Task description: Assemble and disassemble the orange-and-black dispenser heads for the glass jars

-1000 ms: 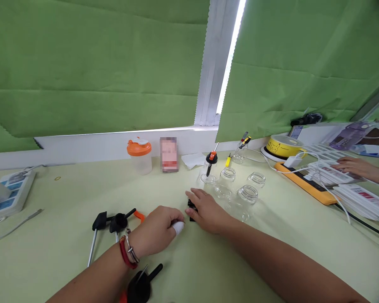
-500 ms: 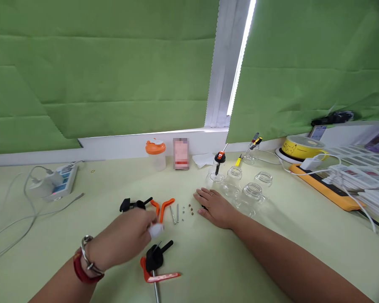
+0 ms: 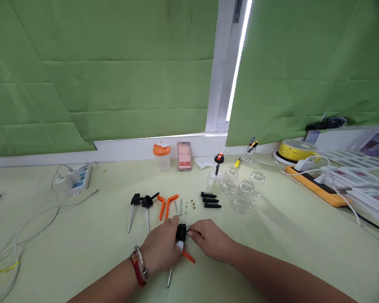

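My left hand [image 3: 161, 246] is closed around a black plastic head [image 3: 181, 232] with a metal rod [image 3: 169, 277] pointing down and an orange lever [image 3: 188, 256] at its base. White wrapping shows on one finger. My right hand [image 3: 208, 237] pinches at the right side of this head, where a thin metal pin and a short black arm stick out; its fingertips hide the exact grip. Beyond the hands lie two orange levers [image 3: 168, 206], two metal pins [image 3: 181, 206], several tiny round parts [image 3: 192, 200] and several black spring-fitted pieces [image 3: 210, 200].
Two more black heads with rods [image 3: 147, 202] lie to the left. Several glass jars [image 3: 241, 202] stand right of centre, with an assembled black-and-orange head [image 3: 219, 158] behind. A power strip [image 3: 80, 181] with cables is at left; an orange-black strip [image 3: 316, 187] at right.
My left hand has picked up the black head with the orange lever from the table. My right hand has moved from the black spring-fitted pieces to the head's side. The view has shifted.
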The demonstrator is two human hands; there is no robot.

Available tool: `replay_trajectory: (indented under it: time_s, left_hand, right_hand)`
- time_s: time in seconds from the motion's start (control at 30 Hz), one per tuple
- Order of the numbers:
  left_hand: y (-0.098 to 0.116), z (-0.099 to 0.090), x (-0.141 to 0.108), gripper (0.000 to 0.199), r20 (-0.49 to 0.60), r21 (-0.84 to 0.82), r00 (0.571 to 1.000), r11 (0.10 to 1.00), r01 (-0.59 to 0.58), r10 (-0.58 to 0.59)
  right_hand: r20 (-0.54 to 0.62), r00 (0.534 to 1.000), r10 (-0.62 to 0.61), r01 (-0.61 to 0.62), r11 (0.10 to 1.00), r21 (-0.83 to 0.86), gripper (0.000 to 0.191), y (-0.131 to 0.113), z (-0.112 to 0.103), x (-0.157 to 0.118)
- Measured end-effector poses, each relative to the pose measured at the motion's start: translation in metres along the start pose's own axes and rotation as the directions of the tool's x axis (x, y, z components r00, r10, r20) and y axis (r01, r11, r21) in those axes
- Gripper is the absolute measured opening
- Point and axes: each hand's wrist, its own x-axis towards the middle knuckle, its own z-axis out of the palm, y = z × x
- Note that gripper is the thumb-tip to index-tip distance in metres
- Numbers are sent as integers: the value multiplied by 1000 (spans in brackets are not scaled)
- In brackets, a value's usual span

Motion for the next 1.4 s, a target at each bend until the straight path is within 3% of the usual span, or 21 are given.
replay_trajectory:
  time_s: [0.1,0.23,0.33,0.43,0.67,0.77,0.83,0.93,1.1,1.17,1.23,1.3,1.4]
  left_hand:
    - [-2,15,4,67,-35,-154,999,987,-45,40]
    - [-7,31,6,71,-104,-339,994,938,-71,38]
    - [-13,33,10,70,-121,-443,992,893,-80,29]
    - [-18,29,14,64,-155,-492,988,868,-71,-7]
    - [-21,21,18,29,-132,-454,983,873,-178,132]
    - [-22,17,17,28,-107,-446,981,874,-194,164]
    - [-23,14,16,28,-61,-443,973,868,-225,221]
    - [-21,9,12,28,-9,-380,944,872,-308,329]
    - [-17,4,7,38,43,-301,893,858,-416,448]
    - [-16,3,6,36,66,-293,866,839,-459,496]
    - [-16,1,4,30,98,-290,839,822,-490,535]
    - [-15,0,2,26,116,-283,837,825,-489,535]
    - [-17,-1,2,29,122,-276,868,856,-436,482]
  right_hand:
    - [40,998,55,-59,992,113,27,2,0,-3]
    - [151,970,192,-220,955,199,33,11,-10,-2]
    - [72,957,281,-288,949,129,36,17,-14,-1]
    - [3,963,268,-268,963,42,32,17,-14,0]
    - [39,999,-8,8,1000,7,10,12,-9,4]
    - [-58,998,28,-24,998,64,8,17,-6,9]
    - [-73,995,70,-53,975,216,15,21,-5,12]
    - [37,998,60,-70,894,443,22,24,-6,15]
    - [165,974,154,-223,769,599,23,21,-5,18]
    - [122,963,240,-259,696,670,26,21,-5,23]
    - [1,959,283,-201,676,709,27,21,-6,31]
    - [-163,963,216,-70,781,621,24,20,-6,40]
    - [-273,957,-99,136,984,119,20,18,-4,55]
